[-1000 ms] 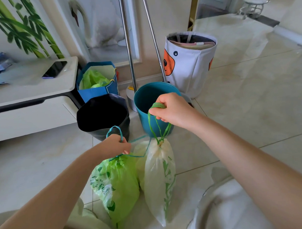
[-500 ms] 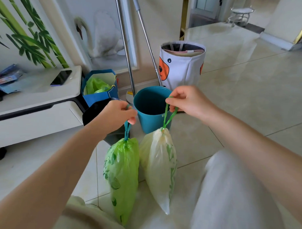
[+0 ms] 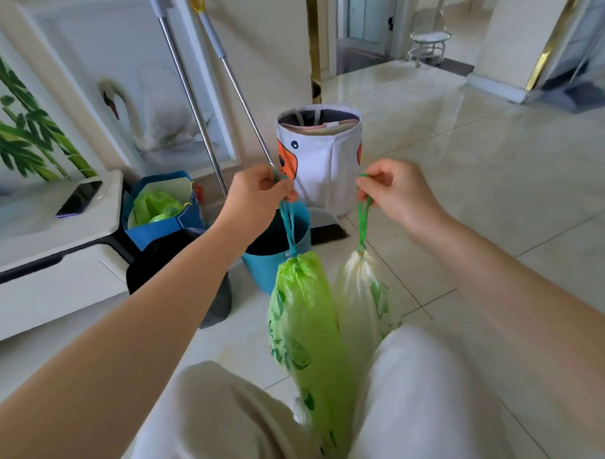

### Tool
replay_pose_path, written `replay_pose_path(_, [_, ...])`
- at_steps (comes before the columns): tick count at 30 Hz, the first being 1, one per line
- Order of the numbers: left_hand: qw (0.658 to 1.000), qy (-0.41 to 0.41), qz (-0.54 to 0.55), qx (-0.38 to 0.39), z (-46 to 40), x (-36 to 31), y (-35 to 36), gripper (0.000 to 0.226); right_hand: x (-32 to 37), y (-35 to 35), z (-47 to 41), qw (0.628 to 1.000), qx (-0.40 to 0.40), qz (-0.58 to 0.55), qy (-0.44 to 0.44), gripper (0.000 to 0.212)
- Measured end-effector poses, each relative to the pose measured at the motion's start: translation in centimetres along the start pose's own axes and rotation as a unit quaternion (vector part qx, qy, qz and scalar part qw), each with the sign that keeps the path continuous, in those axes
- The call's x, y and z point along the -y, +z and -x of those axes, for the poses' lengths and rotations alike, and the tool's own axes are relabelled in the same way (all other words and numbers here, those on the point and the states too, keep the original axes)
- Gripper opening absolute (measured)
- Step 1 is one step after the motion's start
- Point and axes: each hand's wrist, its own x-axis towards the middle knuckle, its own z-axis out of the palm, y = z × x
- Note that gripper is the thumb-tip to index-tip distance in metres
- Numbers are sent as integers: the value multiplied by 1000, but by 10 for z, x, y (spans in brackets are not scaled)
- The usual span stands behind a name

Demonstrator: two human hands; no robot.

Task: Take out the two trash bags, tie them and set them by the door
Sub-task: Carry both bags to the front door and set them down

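Observation:
Two drawn-shut trash bags hang in front of my knees. My left hand [image 3: 259, 196] grips the teal drawstring of the green bag [image 3: 308, 332], which hangs straight down and is hidden at the bottom by my legs. My right hand [image 3: 392, 192] pinches the green drawstring of the pale cream bag [image 3: 362, 302] just to its right. The two bags touch side by side. Behind them stand the teal bin [image 3: 271, 264] and the black bin [image 3: 165, 258] on the tiled floor.
A white fabric basket with an orange face [image 3: 322, 160] stands behind the bins, with two metal poles [image 3: 194, 106] and a dustpan. A blue paper bag [image 3: 163, 210] sits by a low white cabinet [image 3: 48, 245] with a phone on it. A doorway [image 3: 366, 24] lies far ahead.
Both hands have risen and lifted the two bags higher off the floor. The view has tilted upward, and my knees have come in under the bags.

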Motion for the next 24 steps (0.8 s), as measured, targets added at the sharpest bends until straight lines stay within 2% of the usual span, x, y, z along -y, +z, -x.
replay_pose_path(2, [1000,14,22,11,-15,-4,30,21,-13,-16,-12,999,-36,-23,19,21])
replay_pose_path(7, [997,29,53,46,-59,-13,113,10,-48,-56,-48,990,-103,-72,58,23])
replay_pose_path(15, [986,51,58,148,-154,-38,233,12,-97,-125,-131,981,-172,31,80,4])
replay_pose_path(19, [981,47,23,186,-185,-78,265,16,-83,-169,-149,973,-179,84,119,5])
replay_pose_path(24, [967,71,-52,239,-195,-166,281,14,-28,-242,-152,956,-201,169,132,6])
